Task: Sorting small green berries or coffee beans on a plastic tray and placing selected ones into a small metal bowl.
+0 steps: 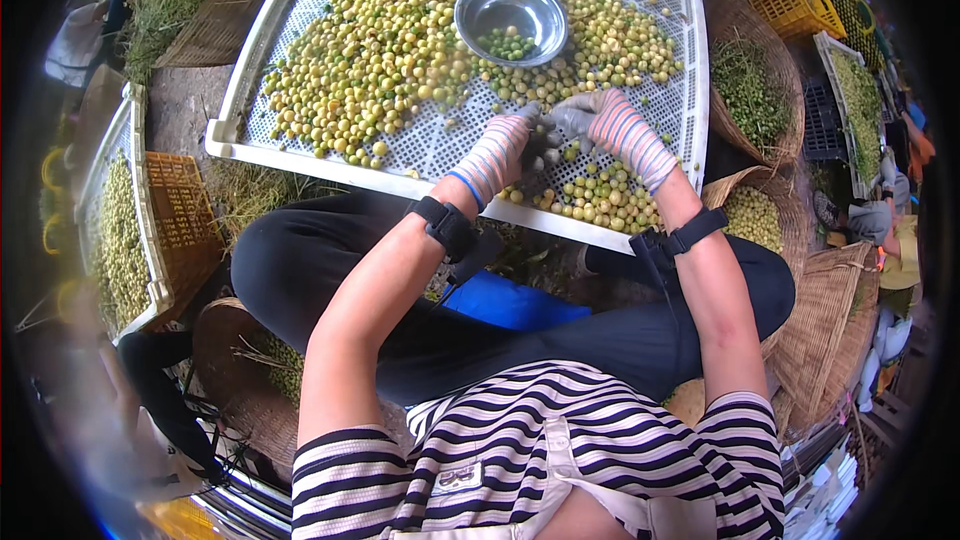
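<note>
Both my hands are over the near part of a white perforated plastic tray point(330, 172) that slopes above my lap. My left hand point(512, 145) and my right hand point(600, 125) wear grey-coated gloves with striped cuffs. Their fingers are curled in close to each other; whatever lies between them is too small and dark to make out. Small round yellow-green fruits point(390, 60) cover most of the tray's far side. A smaller pile of fruits point(605, 198) sits by the near rim, just below my right hand. Among the far fruits rests a metal bowl point(490, 12) with several greener ones inside.
At left, another fruit-filled tray point(160, 270) rests on an orange crate point(180, 200). Woven baskets point(795, 105) with green stems and fruits stand at right, near a yellow crate point(800, 5). Other people point(880, 215) sit at the far right. Something blue point(510, 302) lies between my legs.
</note>
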`<state>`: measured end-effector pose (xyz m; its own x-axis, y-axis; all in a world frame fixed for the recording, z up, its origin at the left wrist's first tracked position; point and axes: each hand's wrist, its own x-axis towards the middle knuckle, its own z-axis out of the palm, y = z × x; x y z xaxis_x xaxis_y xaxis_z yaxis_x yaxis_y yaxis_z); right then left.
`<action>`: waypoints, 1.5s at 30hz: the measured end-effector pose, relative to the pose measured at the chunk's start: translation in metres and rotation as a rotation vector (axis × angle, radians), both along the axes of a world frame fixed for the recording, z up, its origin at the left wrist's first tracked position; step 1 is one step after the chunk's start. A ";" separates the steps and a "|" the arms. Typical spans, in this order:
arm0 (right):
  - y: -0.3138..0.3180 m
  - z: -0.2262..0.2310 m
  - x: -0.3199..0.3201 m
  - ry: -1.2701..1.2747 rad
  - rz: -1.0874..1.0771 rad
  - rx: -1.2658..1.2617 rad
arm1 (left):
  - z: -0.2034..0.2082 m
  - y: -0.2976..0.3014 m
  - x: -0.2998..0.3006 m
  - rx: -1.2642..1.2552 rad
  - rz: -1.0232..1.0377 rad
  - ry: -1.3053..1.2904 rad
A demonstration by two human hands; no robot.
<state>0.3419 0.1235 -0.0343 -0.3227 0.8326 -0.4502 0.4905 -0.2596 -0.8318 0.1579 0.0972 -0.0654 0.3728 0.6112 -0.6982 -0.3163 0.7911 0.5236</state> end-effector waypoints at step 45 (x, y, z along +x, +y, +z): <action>0.021 -0.001 -0.089 -0.630 0.255 0.846 | 0.000 0.025 -0.056 0.084 0.537 0.354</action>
<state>0.2529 0.1446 -0.0350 -0.4422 0.8921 0.0930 0.8504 0.4500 -0.2727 0.1020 0.1222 -0.0652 -0.2444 0.7060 -0.6647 -0.4533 0.5228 0.7220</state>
